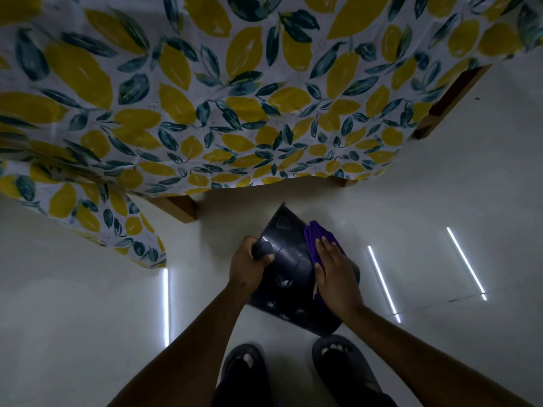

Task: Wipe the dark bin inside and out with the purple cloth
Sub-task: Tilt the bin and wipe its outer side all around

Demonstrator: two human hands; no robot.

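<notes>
Head view, left to right as I read it: lemon-print tablecloth (205,98) draped over table, wooden legs (179,207) showing below hem. Left hand (248,264) clenched on side of dark bin (289,268), holding it tipped above pale floor (73,304). Right hand (335,274) flat, fingers spread, pressing purple cloth (316,239) against bin's outer wall. 2 dark slippers (338,365) visible at bottom edge, under bin.

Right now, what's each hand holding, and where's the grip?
Left hand grips the dark bin at its left side wall. Right hand presses the purple cloth flat against the bin's outside.
</notes>
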